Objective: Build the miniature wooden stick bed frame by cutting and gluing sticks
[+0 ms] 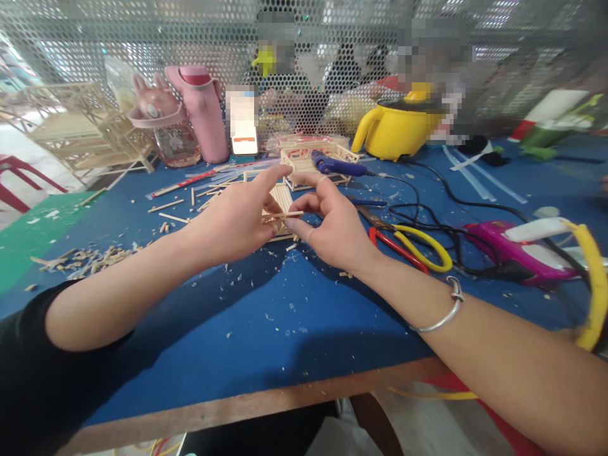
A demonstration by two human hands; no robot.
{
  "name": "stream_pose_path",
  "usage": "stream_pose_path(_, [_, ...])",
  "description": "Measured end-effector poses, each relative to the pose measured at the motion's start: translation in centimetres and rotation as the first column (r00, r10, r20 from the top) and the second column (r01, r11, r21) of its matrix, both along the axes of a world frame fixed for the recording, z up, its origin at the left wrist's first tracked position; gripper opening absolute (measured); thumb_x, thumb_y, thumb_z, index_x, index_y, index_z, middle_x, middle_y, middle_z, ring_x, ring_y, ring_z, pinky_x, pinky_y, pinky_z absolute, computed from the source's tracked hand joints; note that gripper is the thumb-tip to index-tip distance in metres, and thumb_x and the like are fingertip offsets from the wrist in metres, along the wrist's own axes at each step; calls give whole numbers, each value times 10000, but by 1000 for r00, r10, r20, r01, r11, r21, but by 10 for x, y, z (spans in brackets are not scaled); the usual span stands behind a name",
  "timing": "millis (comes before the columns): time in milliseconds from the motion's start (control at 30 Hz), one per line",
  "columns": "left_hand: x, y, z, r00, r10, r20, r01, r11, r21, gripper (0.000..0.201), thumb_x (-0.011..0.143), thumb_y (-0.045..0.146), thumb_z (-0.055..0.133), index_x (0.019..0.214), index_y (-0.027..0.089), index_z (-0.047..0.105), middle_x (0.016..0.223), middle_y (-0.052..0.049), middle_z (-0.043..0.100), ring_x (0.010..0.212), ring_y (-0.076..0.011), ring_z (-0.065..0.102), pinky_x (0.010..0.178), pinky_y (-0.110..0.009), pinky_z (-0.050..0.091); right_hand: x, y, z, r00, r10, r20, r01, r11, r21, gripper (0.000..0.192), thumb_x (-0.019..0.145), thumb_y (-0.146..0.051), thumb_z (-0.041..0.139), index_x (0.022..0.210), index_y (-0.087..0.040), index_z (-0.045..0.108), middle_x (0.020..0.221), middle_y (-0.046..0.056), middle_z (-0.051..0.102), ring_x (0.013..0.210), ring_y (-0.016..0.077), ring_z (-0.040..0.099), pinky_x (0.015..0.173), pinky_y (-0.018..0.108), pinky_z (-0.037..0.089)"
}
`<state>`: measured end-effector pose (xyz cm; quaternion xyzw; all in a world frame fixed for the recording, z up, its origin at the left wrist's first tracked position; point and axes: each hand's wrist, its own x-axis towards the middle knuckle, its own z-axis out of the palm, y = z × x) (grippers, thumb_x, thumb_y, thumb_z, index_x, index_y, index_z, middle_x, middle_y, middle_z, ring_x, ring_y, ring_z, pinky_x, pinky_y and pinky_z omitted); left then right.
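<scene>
1. Pinching a thin wooden stick from both ends, the left hand and the right hand meet above the blue table, fingers closed on the stick and each index finger raised.
2. Pale and slender, the stick lies level between the two hands, just over a flat panel of sticks that rests on the table beneath them.
3. A silver bangle circles the right wrist.
4. Wood chips and offcuts are scattered to the left, with loose sticks near them.
5. Just right of the right hand lie red and yellow handled pliers, tangled black cables and a magenta glue gun.
6. Behind the hands a blue glue gun rests on a small stick frame.
7. Farther back stand a pink bottle, a yellow kettle and a large stick model, against a mesh screen.
</scene>
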<state>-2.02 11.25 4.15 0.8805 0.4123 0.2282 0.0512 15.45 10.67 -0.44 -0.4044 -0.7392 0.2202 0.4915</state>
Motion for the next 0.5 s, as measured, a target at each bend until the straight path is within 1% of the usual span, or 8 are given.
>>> stream_pose_path(100, [-1,1,0,1000,-3,-6,3,1000,-1,684,740,204,557,1389,214,341,989,-55,710,864,-233,666,673,-319,480,-1,0,0,1000,9,-18,-9,1000,-20,542,728,-129,619,1230,-207,433,766,-47,612,756,133,605,786,328,470])
stream_pose_path(267, [-2,1,0,999,-33,21,33,999,18,695,737,183,566,1389,218,331,1001,-47,710,870,-212,661,708,-311,479,-1,0,1,999,12,-39,-14,999,-45,529,719,-120,623,1209,-193,439,757,-47,607,757,133,602,786,328,460])
stream_pose_path(500, [2,-2,4,1000,8,1,-8,999,-35,672,760,207,577,1385,195,330,976,-53,710,896,-211,655,751,-312,471,-1,1,0,997,38,-63,-42,997,-69,535,727,-104,606,1222,-193,424,768,-42,607,762,130,595,783,318,459])
